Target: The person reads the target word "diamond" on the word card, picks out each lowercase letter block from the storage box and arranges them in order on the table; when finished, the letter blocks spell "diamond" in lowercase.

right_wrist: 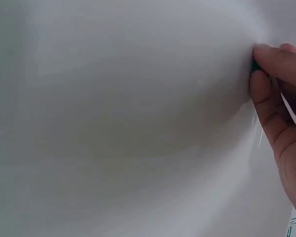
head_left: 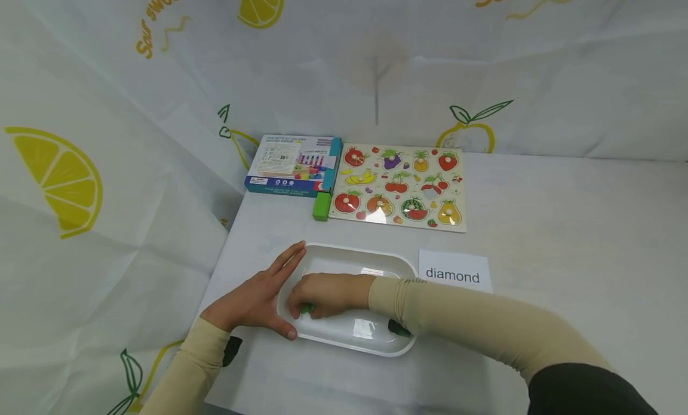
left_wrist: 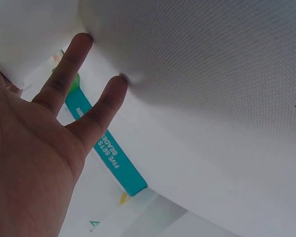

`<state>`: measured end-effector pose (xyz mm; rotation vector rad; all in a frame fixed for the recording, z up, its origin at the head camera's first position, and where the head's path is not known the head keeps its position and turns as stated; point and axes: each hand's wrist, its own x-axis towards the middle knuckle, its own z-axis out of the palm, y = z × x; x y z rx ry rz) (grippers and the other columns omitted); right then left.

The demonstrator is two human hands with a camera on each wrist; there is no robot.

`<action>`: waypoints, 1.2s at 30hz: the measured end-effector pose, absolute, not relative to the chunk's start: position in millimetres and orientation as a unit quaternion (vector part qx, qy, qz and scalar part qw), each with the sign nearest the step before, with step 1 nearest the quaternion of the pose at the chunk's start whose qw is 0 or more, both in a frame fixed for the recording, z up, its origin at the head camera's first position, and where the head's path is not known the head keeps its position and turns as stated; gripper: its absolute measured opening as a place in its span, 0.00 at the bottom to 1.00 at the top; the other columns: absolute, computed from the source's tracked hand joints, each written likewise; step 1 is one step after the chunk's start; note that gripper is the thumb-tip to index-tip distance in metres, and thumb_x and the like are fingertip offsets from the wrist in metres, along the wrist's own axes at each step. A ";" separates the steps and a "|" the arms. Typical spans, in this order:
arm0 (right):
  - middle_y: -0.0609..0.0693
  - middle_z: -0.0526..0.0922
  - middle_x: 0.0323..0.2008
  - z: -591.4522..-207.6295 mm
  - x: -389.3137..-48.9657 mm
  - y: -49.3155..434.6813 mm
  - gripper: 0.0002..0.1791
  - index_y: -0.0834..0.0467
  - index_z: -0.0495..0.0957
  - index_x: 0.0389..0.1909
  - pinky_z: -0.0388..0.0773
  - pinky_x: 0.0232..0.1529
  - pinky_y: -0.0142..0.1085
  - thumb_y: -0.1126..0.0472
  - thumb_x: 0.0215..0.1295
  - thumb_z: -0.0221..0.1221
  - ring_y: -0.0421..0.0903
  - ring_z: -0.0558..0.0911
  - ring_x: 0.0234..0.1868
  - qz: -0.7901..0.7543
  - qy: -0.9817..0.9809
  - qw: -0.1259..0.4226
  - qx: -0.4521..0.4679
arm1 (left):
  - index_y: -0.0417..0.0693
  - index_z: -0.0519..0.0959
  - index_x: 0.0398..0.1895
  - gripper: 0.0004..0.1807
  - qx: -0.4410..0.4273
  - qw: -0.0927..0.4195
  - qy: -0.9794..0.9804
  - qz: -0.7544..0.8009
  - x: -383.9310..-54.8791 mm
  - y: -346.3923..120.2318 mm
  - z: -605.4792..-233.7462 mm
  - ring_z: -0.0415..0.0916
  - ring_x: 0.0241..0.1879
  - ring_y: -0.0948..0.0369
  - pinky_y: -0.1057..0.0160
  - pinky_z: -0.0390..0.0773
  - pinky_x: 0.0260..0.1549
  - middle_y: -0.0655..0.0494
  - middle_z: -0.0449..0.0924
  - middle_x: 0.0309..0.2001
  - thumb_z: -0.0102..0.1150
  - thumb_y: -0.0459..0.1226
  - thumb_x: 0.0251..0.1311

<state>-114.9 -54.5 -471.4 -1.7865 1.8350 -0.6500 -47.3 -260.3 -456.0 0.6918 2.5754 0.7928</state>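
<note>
A white oblong tray (head_left: 344, 260) lies on the table. My left hand (head_left: 252, 301) rests against its left end, thumb and fingers spread along the rim. In the left wrist view two straight fingers (left_wrist: 103, 106) of that hand touch a white surface. Reaching across the tray, my right hand (head_left: 330, 292) pinches a small green piece (head_left: 306, 308) low inside the left end. Most of the green piece (right_wrist: 256, 65) is covered by thumb and fingertips in the right wrist view, so I cannot tell its shape.
Behind the tray are a wooden fruit puzzle board (head_left: 398, 188), a boxed bead set (head_left: 292, 164) and a green block (head_left: 321, 206). A card reading "diamond" (head_left: 454, 270) lies at the tray's right, partly under my right sleeve. Lemon-print cloth (head_left: 161, 164) hangs at the left and back.
</note>
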 end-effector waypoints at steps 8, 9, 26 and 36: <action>0.41 0.79 0.32 -458.7 -107.8 -51.8 0.21 0.55 0.82 0.48 0.71 0.39 0.20 0.73 0.55 0.72 0.35 0.75 0.35 -0.209 0.706 0.268 -0.621 | 0.55 0.36 0.84 0.80 0.239 0.178 0.913 0.279 -47.0 -262.3 -456.1 0.68 0.65 0.49 0.43 0.75 0.58 0.64 0.27 0.82 0.79 0.68 0.33; 0.40 0.79 0.30 -456.7 -107.7 -50.9 0.20 0.55 0.83 0.47 0.71 0.38 0.20 0.73 0.55 0.72 0.34 0.75 0.33 -0.210 0.705 0.272 -0.621 | 0.54 0.37 0.84 0.80 0.239 0.178 0.913 0.280 -47.2 -262.3 -456.0 0.67 0.66 0.49 0.42 0.74 0.59 0.64 0.27 0.82 0.79 0.68 0.32; 0.45 0.86 0.36 -357.8 -124.2 47.1 0.14 0.48 0.84 0.43 0.86 0.36 0.40 0.66 0.59 0.73 0.45 0.88 0.33 -0.435 0.681 0.416 -0.417 | 0.52 0.39 0.83 0.80 0.222 0.186 0.915 0.281 -49.4 -258.3 -455.8 0.66 0.66 0.51 0.48 0.78 0.56 0.67 0.27 0.82 0.78 0.69 0.31; 0.58 0.81 0.46 -363.7 -112.5 219.0 0.19 0.58 0.80 0.50 0.85 0.41 0.40 0.58 0.61 0.72 0.50 0.88 0.39 -0.474 0.814 0.285 -0.177 | 0.53 0.39 0.83 0.81 0.219 0.184 0.919 0.272 -47.7 -256.4 -454.6 0.68 0.64 0.49 0.43 0.77 0.55 0.66 0.27 0.82 0.79 0.69 0.30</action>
